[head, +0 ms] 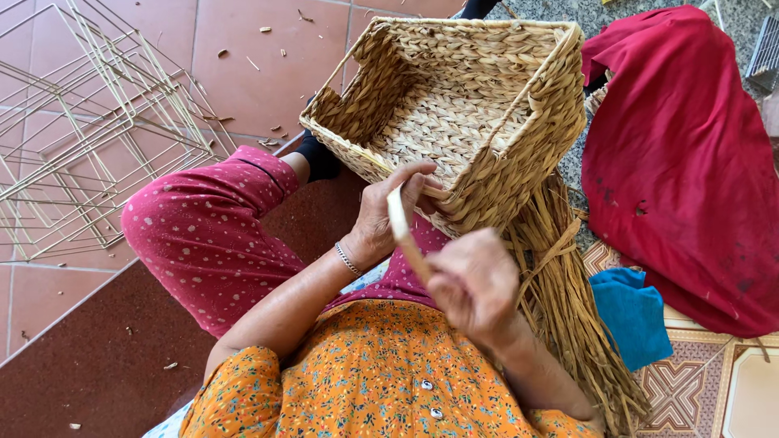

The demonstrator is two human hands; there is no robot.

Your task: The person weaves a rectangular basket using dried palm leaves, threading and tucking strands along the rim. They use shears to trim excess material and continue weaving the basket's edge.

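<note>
Pinching pale strand (398,217), both hands, basket (454,113) just beyond grip

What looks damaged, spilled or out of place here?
Small straw scraps lie scattered on the floor tiles behind the woven basket. The red cloth has dark spots. Nothing else stands out.

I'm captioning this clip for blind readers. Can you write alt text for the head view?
A seated person's left hand steadies a rectangular woven straw basket on their lap while the right hand pulls a pale flat straw strip. A bundle of loose dry straw lies beside them.
</note>
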